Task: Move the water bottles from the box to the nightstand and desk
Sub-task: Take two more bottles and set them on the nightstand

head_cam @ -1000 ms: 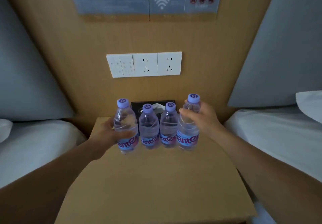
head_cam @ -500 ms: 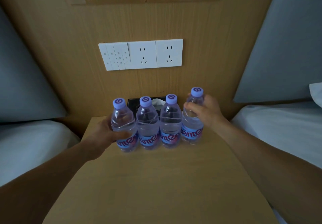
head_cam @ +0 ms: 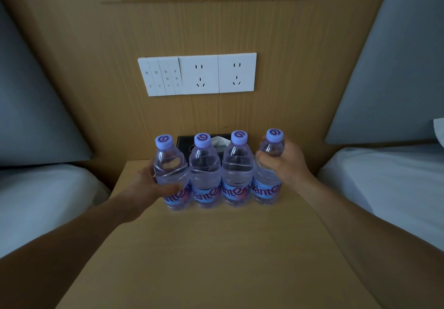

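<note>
Step in hand: setting a row of four clear plastic water bottles with lilac caps upright on the light wooden nightstand top (head_cam: pixel 216 248), by my reading.
Left hand (head_cam: pixel 153 188): wrapped around the waist of the leftmost clear bottle (head_cam: pixel 171 171), thumb across its front, fingers behind it and partly seen through the plastic.
Right hand (head_cam: pixel 286 162): closed on the shoulder of the rightmost clear bottle (head_cam: pixel 268 176), just under the cap, fingers curled over the front.
Between the grips: two middle bottles (head_cam: pixel 205 171) (head_cam: pixel 237 169) stand free, touching each other and the held ones.
Behind the grips: a black tissue box (head_cam: pixel 185 141) against the wooden wall panel, close to the row.
Bases: all four seem to rest on the top; the leftmost leans slightly.
Doing it well: straighten the leftmost bottle before letting go; open each hand outward, away from the row, so the neighbours are not knocked; keep the labels facing forward.
Risk: a sideways nudge could topple the whole line.
Box: not in view.
</note>
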`<state>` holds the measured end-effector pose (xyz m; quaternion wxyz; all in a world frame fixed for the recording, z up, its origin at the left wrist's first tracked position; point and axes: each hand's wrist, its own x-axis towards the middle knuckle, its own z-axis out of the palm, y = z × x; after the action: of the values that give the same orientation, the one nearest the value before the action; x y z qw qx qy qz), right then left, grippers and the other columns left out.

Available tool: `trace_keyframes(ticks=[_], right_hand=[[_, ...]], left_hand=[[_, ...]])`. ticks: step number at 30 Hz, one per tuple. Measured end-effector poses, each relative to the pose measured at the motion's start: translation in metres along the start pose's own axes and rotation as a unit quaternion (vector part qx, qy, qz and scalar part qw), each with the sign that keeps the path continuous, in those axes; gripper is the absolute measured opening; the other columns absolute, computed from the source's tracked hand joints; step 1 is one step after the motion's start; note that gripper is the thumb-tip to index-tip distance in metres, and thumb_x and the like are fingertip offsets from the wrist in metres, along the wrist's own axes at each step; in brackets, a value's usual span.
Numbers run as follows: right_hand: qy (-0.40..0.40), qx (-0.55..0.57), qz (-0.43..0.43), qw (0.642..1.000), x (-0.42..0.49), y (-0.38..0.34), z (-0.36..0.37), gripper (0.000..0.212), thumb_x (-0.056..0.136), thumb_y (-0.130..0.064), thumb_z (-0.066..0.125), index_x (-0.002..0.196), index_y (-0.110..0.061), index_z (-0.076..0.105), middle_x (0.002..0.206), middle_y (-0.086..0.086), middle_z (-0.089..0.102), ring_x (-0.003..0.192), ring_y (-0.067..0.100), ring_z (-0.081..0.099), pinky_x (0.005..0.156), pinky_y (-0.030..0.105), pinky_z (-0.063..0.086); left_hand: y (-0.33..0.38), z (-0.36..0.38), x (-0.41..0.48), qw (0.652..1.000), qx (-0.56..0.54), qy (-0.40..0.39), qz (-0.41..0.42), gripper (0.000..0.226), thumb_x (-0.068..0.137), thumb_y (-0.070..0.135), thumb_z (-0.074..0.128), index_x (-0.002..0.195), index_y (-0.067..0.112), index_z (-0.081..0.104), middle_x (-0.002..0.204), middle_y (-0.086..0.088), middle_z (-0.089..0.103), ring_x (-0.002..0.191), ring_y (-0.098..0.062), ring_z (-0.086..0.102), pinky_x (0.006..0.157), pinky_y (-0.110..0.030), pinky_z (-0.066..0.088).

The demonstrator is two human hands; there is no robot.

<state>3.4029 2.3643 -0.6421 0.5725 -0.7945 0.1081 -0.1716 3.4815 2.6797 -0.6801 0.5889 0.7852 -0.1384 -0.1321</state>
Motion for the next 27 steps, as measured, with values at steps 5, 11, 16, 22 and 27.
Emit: trace_keyframes(ticks=[5,11,16,22,27], right_hand=[[-0.015,-0.009,0.027,0.999,0.000,0.000,-0.004,0.035,0.072,-0.023,0.080,0.101,-0.011,0.064,0.095,0.003,0.072,0.091,0.018,0.068,0.084,0.040,0.054],[-0.065,-0.067,0.091,0.992,0.000,-0.017,-0.013,0.076,0.063,-0.027,0.091,0.127,-0.031,0.051,0.124,0.000,0.064,0.118,0.019,0.059,0.099,0.039,0.049],[-0.062,-0.125,0.118,0.983,-0.011,-0.064,-0.027,0.115,0.070,-0.036,0.088,0.157,-0.025,0.014,0.160,0.003,0.024,0.146,0.024,0.027,0.115,0.044,0.032],[-0.170,-0.334,0.047,0.926,-0.042,-0.160,-0.054,0.091,0.088,-0.052,0.064,0.156,-0.014,0.016,0.162,0.006,0.023,0.148,0.023,0.021,0.116,0.037,0.023],[-0.210,-0.418,0.029,0.883,-0.071,-0.245,-0.084,0.087,0.090,-0.058,0.054,0.157,-0.018,0.016,0.162,0.004,0.022,0.148,0.024,0.021,0.113,0.038,0.023]], left_hand=[[0.006,0.005,-0.004,0.999,0.036,0.035,-0.019,0.066,0.061,0.014,0.092,0.120,0.012,0.064,0.105,-0.006,0.075,0.100,-0.026,0.072,0.081,-0.039,0.059],[0.050,0.001,-0.014,0.990,0.074,0.070,-0.097,0.127,0.059,0.030,0.096,0.160,0.026,0.018,0.148,-0.003,0.048,0.129,-0.023,0.055,0.096,-0.039,0.053],[0.114,-0.006,-0.033,0.965,0.214,0.076,-0.131,0.128,0.065,0.036,0.093,0.161,0.025,0.009,0.159,-0.011,0.030,0.141,-0.027,0.039,0.096,-0.035,0.044],[0.223,0.003,-0.064,0.915,0.384,-0.016,-0.118,0.108,0.082,0.044,0.079,0.161,0.019,0.009,0.162,-0.011,0.020,0.148,-0.030,0.026,0.118,-0.046,0.030],[0.312,0.025,-0.093,0.872,0.476,-0.093,-0.072,0.094,0.087,0.048,0.070,0.159,0.022,0.016,0.165,-0.002,0.015,0.149,-0.027,0.023,0.118,-0.047,0.028]])
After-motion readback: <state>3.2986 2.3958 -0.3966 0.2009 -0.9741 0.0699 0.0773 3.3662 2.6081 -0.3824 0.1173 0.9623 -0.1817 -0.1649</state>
